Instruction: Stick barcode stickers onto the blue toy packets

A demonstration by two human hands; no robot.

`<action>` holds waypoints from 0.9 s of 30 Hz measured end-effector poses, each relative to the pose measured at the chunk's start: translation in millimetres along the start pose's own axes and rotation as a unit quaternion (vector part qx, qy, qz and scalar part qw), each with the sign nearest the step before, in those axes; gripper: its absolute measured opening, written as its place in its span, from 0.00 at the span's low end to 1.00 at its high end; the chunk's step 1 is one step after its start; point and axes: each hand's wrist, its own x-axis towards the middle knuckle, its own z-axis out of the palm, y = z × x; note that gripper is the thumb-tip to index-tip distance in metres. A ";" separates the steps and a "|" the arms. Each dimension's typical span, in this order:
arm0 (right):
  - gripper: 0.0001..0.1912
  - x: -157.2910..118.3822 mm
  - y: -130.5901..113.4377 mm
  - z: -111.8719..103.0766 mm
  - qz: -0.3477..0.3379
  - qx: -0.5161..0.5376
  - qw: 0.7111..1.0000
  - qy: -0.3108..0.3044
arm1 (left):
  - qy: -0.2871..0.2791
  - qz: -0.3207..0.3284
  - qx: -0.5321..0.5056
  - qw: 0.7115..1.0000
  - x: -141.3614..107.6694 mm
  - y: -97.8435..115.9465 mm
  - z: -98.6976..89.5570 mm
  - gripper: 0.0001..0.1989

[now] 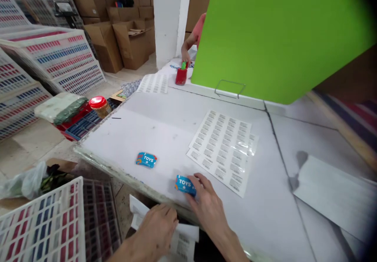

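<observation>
My right hand (207, 201) pinches a small blue card (183, 185) marked "TOYS" between thumb and fingers, just above the white table near its front edge. A second blue TOYS card (146, 160) lies on the table to the left. My left hand (157, 228) is closed, its fingers curled at the table's edge over a white sheet of barcode labels (184, 244). That sheet hangs below the edge, and the fingertips gripping it are partly hidden. Overlapping barcode label sheets (220, 148) lie flat beyond my right hand.
A bright green panel (265, 38) stands across the table's far side. Near it are a red tape dispenser (181, 75) and another person's arm (190, 44). A white plastic crate (44, 222) stands at the lower left; a red-lidded jar (99, 106) is beside the table.
</observation>
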 end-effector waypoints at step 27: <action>0.17 -26.4 37.3 -28.6 0.070 0.023 0.997 0.029 | 0.098 0.126 0.089 0.983 32.1 -18.3 29.5 0.10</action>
